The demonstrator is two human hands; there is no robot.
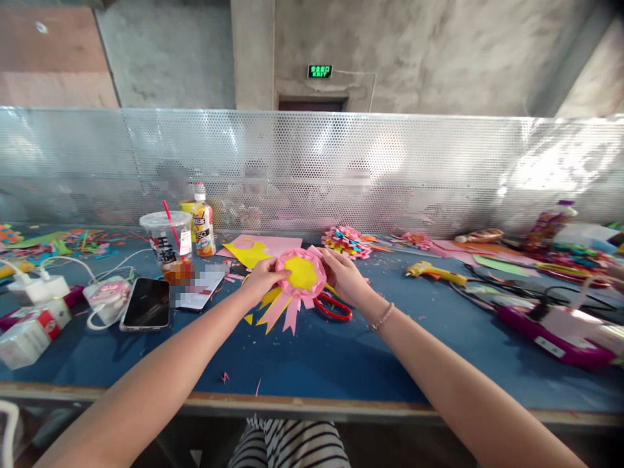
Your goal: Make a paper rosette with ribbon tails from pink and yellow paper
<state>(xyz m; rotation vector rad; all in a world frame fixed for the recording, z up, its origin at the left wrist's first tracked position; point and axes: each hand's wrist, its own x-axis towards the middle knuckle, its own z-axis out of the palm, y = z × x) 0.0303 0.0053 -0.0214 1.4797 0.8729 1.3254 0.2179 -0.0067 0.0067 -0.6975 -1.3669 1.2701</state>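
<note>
A paper rosette [301,275] with a yellow centre, a pleated pink rim and notched pink and yellow tails is held up above the table. My left hand [263,278] pinches its left edge, the thumb reaching onto the front. On the opposite side, my right hand [347,276] is closed on the upper right rim, its fingertips partly behind the paper. Red-handled scissors [335,308] lie just below my right hand, their blades hidden. Behind the rosette lie a cut yellow sheet [246,250] and a pink sheet [285,245].
On the left are a plastic cup [166,244] with a straw, a drink bottle [202,224], a phone [146,303] and chargers [104,296]. A yellow glue gun [433,273] and a purple power strip [550,335] lie right. Behind stands a perforated metal screen [312,149].
</note>
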